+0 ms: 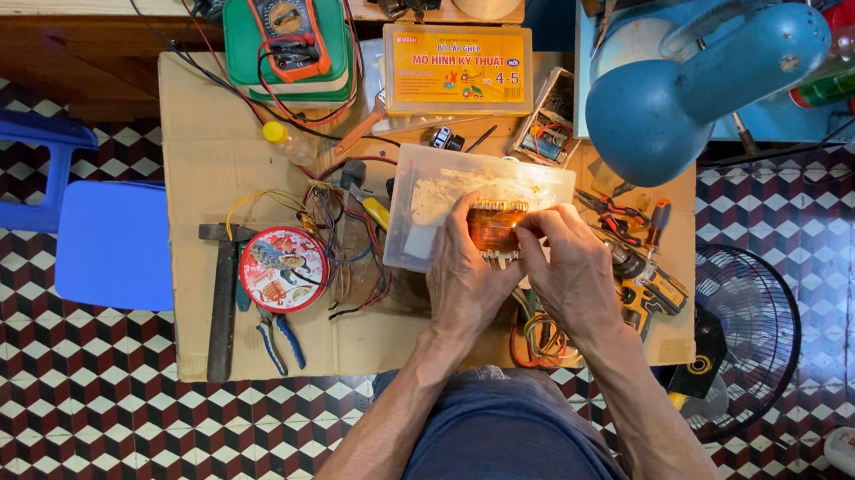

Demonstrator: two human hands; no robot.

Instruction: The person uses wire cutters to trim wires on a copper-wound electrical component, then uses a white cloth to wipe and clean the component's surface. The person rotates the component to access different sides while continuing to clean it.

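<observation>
hands at centre of cardboard-covered work surface (pixel 200 136). left hand (pixel 462 278) wraps around small copper-wound transformer coil (pixel 492 227), fingers closed on its side. right hand (pixel 572 265) pinches coil's top edge with fingertips. coil held just above translucent plastic tub (pixel 425 205); yellow cordless drill (pixel 652 289) near right hand.
</observation>
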